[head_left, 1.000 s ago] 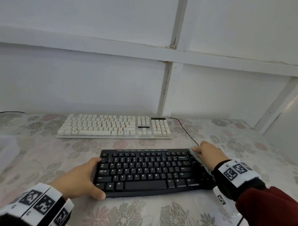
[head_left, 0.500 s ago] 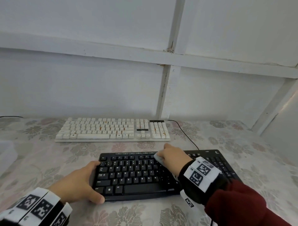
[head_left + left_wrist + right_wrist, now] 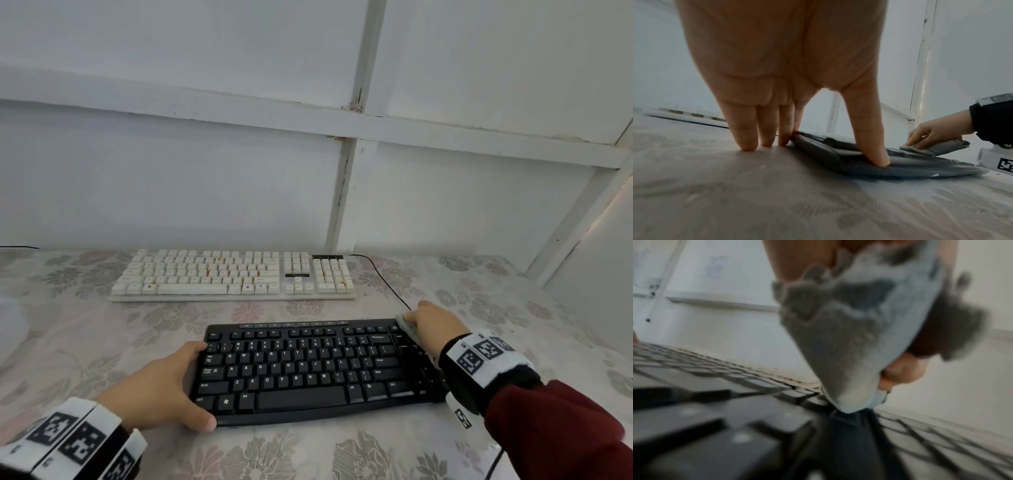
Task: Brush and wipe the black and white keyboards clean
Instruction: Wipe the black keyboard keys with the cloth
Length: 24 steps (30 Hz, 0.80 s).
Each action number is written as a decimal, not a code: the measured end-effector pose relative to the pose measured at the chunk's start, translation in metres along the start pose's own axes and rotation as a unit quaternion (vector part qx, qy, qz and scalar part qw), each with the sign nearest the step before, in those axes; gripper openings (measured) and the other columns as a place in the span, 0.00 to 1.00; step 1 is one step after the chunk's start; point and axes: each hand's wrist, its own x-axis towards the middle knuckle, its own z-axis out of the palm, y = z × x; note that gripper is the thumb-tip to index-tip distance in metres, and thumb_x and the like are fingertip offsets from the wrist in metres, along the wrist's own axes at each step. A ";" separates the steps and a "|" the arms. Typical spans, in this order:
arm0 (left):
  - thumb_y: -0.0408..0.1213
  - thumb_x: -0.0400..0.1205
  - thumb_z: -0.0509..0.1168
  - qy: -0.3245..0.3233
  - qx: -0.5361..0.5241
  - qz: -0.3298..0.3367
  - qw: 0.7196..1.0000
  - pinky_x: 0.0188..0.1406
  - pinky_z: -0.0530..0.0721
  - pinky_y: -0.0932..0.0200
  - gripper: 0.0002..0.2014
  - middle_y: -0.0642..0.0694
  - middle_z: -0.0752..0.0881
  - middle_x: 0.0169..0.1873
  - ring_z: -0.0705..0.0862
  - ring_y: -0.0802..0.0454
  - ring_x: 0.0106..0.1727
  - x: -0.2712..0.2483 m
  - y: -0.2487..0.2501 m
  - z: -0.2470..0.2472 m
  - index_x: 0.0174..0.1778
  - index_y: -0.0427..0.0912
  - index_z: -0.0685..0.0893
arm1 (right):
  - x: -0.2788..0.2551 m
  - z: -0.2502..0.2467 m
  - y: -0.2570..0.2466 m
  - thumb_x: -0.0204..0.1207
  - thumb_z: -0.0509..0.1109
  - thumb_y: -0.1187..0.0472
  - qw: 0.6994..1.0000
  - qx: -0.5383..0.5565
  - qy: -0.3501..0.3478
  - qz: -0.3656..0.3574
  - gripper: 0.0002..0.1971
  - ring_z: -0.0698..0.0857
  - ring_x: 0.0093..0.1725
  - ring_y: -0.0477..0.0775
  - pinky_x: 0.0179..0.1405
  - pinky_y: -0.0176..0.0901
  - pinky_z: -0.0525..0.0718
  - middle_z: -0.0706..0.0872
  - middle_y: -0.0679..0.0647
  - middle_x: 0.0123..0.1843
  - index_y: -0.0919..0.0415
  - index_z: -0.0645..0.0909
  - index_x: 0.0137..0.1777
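A person's left hand [image 3: 154, 390] braces the black keyboard's [image 3: 308, 370] left edge, fingers spread; the right hand [image 3: 435, 325] pinches a cloth [image 3: 935, 148] on its far right corner.

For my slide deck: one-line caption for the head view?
Left hand steadies black keyboard while right hand wipes it with a cloth.

Head cam sits above, looks fwd and down over my bench [image 3: 308, 455], both keyboards in shot, wall behind. Left wrist cam is low, nearly at bench level, looks along my left hand [image 3: 781, 65] twd the black keyboard [image 3: 910, 167], very close; my right hand [image 3: 931, 134] w/ the cloth [image 3: 937, 148] shows far right. Right wrist cam is closer still, blurred, just over the black keys, cloth filling mid-frame. All three share the black keyboard and the cloth.
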 end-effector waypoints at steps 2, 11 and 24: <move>0.43 0.57 0.83 0.000 0.003 0.000 1.000 0.54 0.72 0.65 0.54 0.59 0.76 0.61 0.77 0.57 0.63 0.000 0.000 0.000 0.77 0.54 0.58 | 0.009 -0.003 0.012 0.84 0.55 0.54 0.999 0.024 -0.009 0.047 0.23 0.67 0.29 0.54 0.39 0.39 0.69 0.65 0.56 0.37 0.55 0.58 0.26; 0.42 0.59 0.83 -0.003 -0.007 0.001 1.000 0.53 0.70 0.66 0.55 0.60 0.73 0.61 0.74 0.57 0.63 0.005 -0.002 -0.001 0.78 0.53 0.56 | -0.005 0.004 0.027 0.84 0.57 0.62 0.999 0.008 -0.044 0.010 0.07 0.78 0.57 0.56 0.51 0.45 0.72 0.75 0.56 0.66 0.48 0.64 0.51; 0.55 0.40 0.80 0.000 -0.012 0.018 1.000 0.64 0.71 0.62 0.62 0.64 0.75 0.58 0.74 0.56 0.66 0.009 -0.010 0.000 0.72 0.57 0.59 | 0.008 -0.008 0.073 0.83 0.59 0.52 0.990 0.048 0.014 0.134 0.21 0.76 0.39 0.56 0.38 0.39 0.71 0.69 0.52 0.36 0.62 0.68 0.29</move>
